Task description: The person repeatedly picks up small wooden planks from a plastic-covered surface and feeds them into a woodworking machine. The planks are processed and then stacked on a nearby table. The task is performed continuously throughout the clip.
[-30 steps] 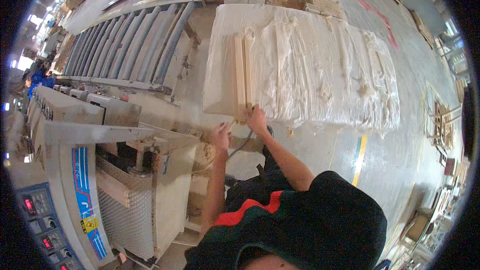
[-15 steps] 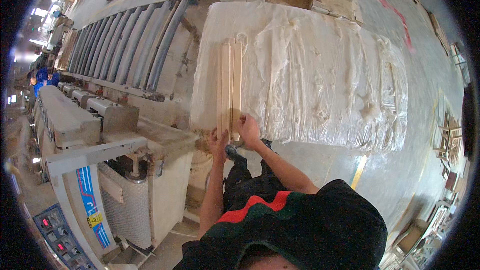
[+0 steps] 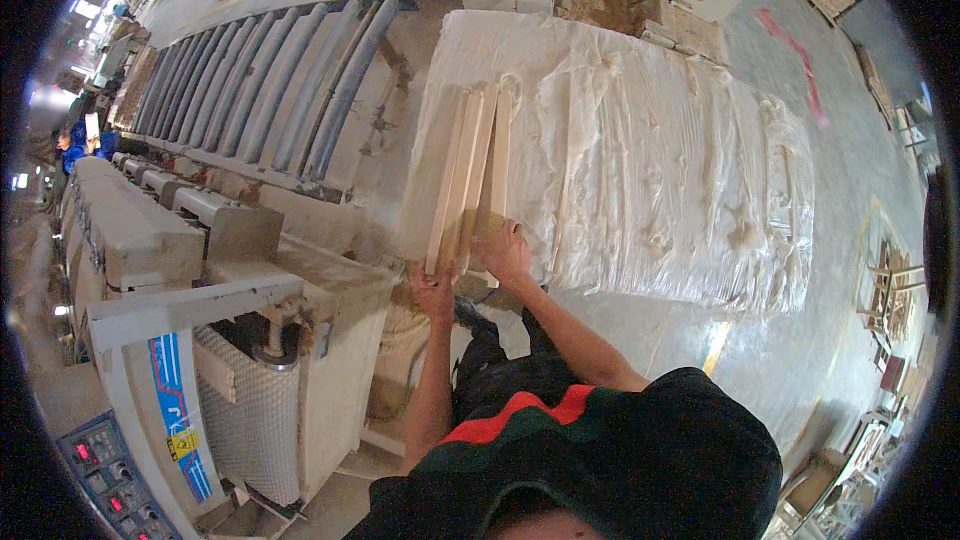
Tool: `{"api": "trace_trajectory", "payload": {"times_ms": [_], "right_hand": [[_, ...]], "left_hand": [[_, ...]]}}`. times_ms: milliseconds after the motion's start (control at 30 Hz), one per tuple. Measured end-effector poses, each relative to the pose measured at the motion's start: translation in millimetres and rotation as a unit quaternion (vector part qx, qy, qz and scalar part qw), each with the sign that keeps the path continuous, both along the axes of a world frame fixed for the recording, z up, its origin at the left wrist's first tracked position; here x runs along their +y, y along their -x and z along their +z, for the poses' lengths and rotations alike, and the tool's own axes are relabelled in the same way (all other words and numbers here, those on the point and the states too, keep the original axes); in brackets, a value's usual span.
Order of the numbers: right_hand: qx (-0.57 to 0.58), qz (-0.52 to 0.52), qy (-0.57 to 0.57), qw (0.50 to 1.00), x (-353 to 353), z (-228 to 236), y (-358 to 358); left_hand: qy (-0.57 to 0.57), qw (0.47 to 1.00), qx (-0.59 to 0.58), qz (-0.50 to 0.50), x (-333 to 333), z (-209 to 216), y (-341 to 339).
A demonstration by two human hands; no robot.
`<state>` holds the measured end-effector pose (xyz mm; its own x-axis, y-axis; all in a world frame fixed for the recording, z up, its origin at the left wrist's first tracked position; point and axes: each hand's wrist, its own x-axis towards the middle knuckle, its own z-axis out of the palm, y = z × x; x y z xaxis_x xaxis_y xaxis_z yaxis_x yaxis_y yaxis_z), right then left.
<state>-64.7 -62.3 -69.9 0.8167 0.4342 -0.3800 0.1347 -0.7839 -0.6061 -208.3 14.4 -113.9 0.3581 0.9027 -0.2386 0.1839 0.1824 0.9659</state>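
Wooden strips (image 3: pixel 468 175), long and pale, lie side by side on the left part of a big stack wrapped in clear plastic film (image 3: pixel 650 160); this is what we see from the head camera, our only view. Our left hand (image 3: pixel 436 290) is at the near ends of the strips, at the edge of the stack, and the fingers seem to close around the ends, but we cannot tell the grip for sure. Our right hand (image 3: pixel 505 252) lies flat, fingers not closed, on the end of the strip furthest right. We judge that the strips are already laid on the stack and that only their ends are not yet even. To the left stand a roller conveyor (image 3: pixel 270 80) and a grey machine (image 3: pixel 200 340) with a control panel (image 3: pixel 110 470).
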Motion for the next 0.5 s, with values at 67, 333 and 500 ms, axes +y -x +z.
{"api": "trace_trajectory", "payload": {"times_ms": [67,333,500], "right_hand": [[-0.017,0.024,0.041,0.999,14,20,15],[-0.099,-0.005,0.093,0.991,31,-5,32],[-0.065,-0.012,0.075,0.995,33,-8,32]], "left_hand": [[0.012,0.999,-0.007,0.040,11,-25,19],[-0.257,0.954,0.148,0.045,22,16,2],[-0.206,0.975,0.088,0.010,23,14,8]]}}
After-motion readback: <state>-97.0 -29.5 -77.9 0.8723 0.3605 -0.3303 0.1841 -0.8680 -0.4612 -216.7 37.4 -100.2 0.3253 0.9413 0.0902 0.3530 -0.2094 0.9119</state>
